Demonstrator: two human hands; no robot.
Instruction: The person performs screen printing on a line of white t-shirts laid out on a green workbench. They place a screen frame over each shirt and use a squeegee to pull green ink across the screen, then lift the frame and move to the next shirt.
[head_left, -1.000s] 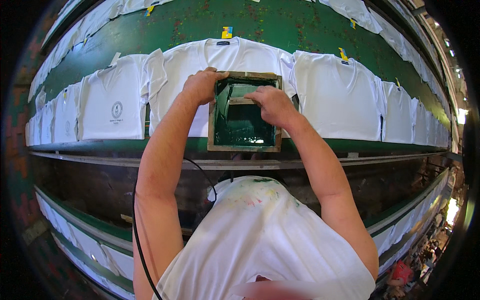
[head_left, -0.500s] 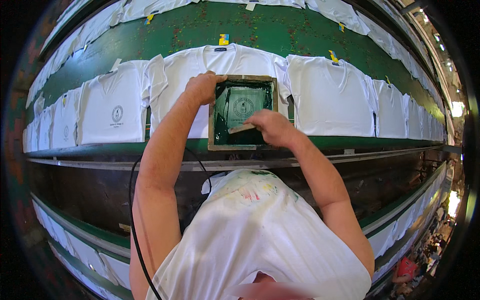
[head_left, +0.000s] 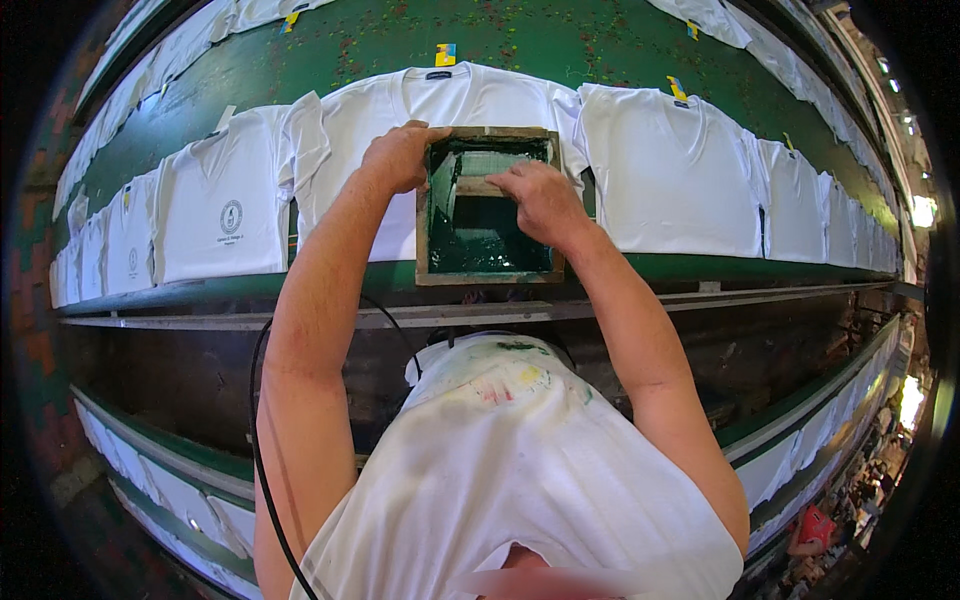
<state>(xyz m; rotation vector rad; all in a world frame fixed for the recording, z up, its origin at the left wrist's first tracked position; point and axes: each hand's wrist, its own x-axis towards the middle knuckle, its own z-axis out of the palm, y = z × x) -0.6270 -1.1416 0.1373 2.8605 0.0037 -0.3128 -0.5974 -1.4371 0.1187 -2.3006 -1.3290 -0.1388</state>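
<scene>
A wooden-framed printing screen (head_left: pixel 488 279) rests on the middle white T-shirt (head_left: pixel 350 120), covering much of its right front. Dark green ink coats the inside of the screen. My left hand (head_left: pixel 400 160) is closed on the frame's far left corner. In my right hand (head_left: pixel 542 203) is a squeegee (head_left: pixel 476 186), gripped by its right end and lying across the far half of the mesh. Wet dark ink covers the mesh on the near side of the squeegee and hides the printed design there.
To the left lies a white T-shirt (head_left: pixel 212 210) with a round dark print. A plain white T-shirt (head_left: pixel 670 180) lies to the right. They rest on a long green table (head_left: pixel 590 45) with paint specks. A black cable (head_left: pixel 258 430) hangs by my left arm.
My right hand has pushed the squeegee away from me, from the screen's near half to its far half. Ink now covers the design. My left hand keeps its hold on the frame.
</scene>
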